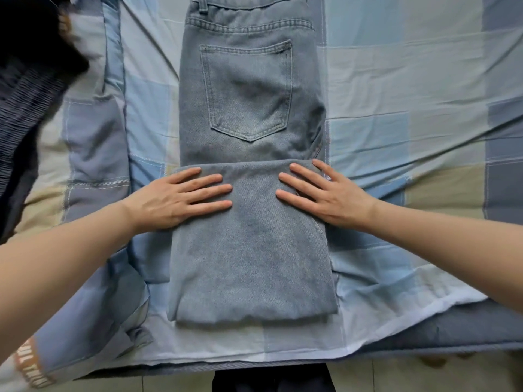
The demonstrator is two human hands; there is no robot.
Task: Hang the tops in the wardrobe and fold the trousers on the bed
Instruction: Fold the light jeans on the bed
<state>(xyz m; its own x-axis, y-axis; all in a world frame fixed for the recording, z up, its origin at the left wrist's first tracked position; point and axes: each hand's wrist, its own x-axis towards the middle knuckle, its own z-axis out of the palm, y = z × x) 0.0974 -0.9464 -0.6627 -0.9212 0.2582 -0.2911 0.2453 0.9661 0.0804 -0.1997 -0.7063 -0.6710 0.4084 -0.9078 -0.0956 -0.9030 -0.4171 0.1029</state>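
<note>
Light blue jeans [249, 108] lie lengthwise on the bed [410, 114], halved along their length, back pocket up, waistband at the far end. Their legs are folded back up over the seat, with the fold near me and the leg ends just below the pocket. My left hand [181, 198] presses flat on the left side of that folded layer, fingers straight and pointing right. On the right side my right hand [322, 193] presses flat too, fingers spread and pointing left and away.
A dark grey striped garment [25, 106] lies bunched at the bed's far left. The patchwork blue, grey and beige cover is creased. The bed's near edge [424, 343] runs below the jeans, with tiled floor [410, 374] beyond it.
</note>
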